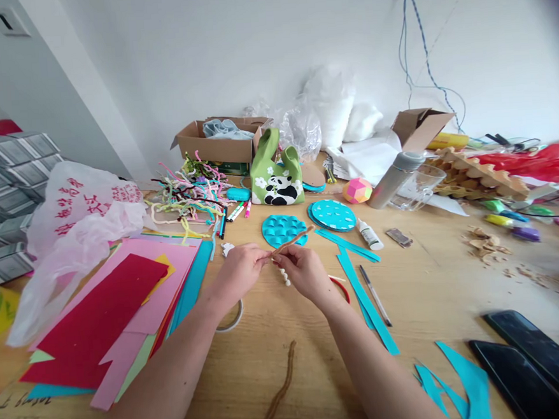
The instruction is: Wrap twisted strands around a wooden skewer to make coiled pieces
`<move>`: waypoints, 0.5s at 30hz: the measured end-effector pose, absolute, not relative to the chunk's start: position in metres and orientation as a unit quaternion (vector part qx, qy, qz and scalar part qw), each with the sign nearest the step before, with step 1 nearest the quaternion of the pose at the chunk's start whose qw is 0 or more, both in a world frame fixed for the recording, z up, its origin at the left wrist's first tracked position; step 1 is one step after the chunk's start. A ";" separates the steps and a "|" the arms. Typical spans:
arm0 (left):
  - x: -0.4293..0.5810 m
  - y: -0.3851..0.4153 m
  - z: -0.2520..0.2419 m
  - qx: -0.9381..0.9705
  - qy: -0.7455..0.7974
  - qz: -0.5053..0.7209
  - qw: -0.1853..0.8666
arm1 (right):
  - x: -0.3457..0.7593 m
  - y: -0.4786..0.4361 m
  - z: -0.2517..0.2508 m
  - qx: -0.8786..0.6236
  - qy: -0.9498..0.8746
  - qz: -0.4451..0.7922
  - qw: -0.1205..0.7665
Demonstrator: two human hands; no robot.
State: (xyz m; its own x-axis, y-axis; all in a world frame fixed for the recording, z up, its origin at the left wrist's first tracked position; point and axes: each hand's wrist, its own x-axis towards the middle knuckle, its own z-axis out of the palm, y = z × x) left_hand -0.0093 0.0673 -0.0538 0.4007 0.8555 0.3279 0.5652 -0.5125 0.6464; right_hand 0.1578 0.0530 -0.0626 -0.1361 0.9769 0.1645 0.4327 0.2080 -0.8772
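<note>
My left hand (243,267) and my right hand (303,268) meet over the middle of the wooden table (433,288). Both pinch a brown pipe cleaner (294,239) whose free end slants up to the right, over a teal embossed paper disc (283,229). A second teal disc (332,215) lies just right of it. Another brown pipe cleaner (280,391) lies on the table near me, between my forearms. A small white piece (284,276) hangs below my right fingers.
Stacked coloured paper sheets (119,310) lie at left under a plastic bag (79,217). Behind are a tangle of pipe cleaners (192,190), a green panda bag (274,171), cardboard boxes (222,140), glue tube (370,234), pen (375,295), teal paper strips (361,287), two phones (529,358).
</note>
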 end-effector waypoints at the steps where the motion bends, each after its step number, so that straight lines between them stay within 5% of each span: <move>1: -0.009 0.067 -0.054 0.812 0.440 0.319 0.212 | 0.158 0.053 -0.062 -0.525 -0.675 0.329 0.401; 8: -0.007 0.062 -0.051 0.850 0.449 0.239 0.139 | 0.161 0.053 -0.061 -0.504 -0.677 0.295 0.448; 15: -0.007 0.066 -0.052 0.799 0.497 0.279 0.193 | 0.160 0.051 -0.063 -0.446 -0.742 0.176 0.470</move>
